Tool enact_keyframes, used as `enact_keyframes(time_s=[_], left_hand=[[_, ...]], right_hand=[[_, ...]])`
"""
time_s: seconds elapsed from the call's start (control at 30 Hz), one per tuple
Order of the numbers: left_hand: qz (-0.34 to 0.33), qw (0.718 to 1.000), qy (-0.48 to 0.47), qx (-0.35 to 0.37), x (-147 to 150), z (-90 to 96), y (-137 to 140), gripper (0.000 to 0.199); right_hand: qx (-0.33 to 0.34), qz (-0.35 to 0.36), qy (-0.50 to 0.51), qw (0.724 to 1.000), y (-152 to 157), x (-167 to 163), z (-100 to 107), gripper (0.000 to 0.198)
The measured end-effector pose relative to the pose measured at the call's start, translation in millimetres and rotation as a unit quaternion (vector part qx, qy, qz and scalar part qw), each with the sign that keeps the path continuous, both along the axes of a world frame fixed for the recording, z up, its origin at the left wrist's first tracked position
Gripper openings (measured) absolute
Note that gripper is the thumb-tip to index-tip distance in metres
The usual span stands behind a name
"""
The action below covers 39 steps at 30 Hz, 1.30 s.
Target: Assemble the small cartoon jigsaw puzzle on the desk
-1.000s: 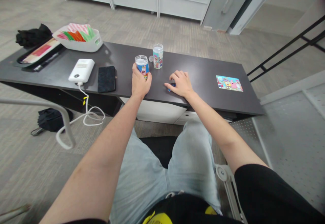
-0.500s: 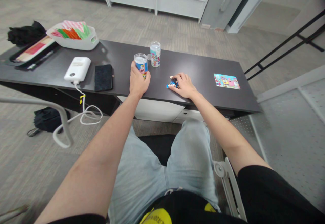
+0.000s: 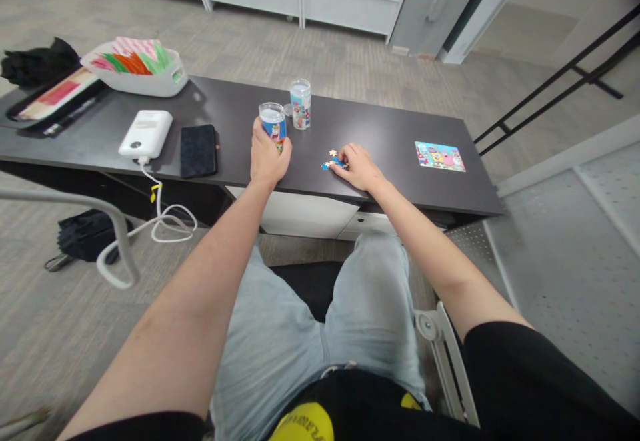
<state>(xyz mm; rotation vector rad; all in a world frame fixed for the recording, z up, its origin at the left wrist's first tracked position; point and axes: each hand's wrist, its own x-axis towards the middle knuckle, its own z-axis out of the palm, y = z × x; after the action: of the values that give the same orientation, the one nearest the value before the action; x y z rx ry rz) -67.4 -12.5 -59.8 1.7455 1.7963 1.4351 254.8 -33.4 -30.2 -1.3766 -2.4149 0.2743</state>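
My left hand is wrapped round a clear plastic jar with a blue cartoon label, upright on the dark table. Just behind it to the right stands a second clear jar with a cartoon label. A round clear lid lies between the two jars. My right hand rests on the table with thumb and fingers curled round a small pile of jigsaw puzzle pieces. Some pieces show at the fingertips; others are hidden under the hand. One pale piece lies slightly apart, behind the pile.
A colourful cartoon card lies towards the table's right end. Left of my left hand are a black phone-like slab and a white power bank with a cable hanging down. Farther left stands a white basket holding colourful packets.
My right hand's fingers have drawn closer together, and more of the puzzle pieces shows beside them. My left hand stays on the jar. The whole view has shifted slightly.
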Motion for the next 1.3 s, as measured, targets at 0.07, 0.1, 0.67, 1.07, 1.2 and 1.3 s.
enact_keyframes(time_s=[0.07,0.1,0.67,1.07,1.2,1.3], left_hand=[[-0.004,1.0,-0.005,0.0,0,-0.5,0,0.105],[-0.006,1.0,-0.01,0.0,0,-0.8,1,0.105],[-0.011,1.0,0.0,-0.004,4,4.8,-3,0.107],[-0.063,0.983,0.173,0.001,21,26.1,-31,0.101],[-0.054,0.966,0.251,-0.001,22,32.2,-39,0.091],[-0.055,0.959,0.278,-0.006,24,36.8,-44,0.088]], right_hand=[[0.002,0.001,-0.006,1.0,-1,-1,2,0.027],[0.002,0.001,-0.009,1.0,-2,-1,3,0.027],[0.01,-0.084,0.023,0.996,-12,-6,9,0.053],[0.056,-0.169,0.378,0.909,47,-18,23,0.088],[-0.047,-0.119,0.678,0.723,78,-47,34,0.096],[-0.12,-0.087,0.769,0.622,90,-67,48,0.092]])
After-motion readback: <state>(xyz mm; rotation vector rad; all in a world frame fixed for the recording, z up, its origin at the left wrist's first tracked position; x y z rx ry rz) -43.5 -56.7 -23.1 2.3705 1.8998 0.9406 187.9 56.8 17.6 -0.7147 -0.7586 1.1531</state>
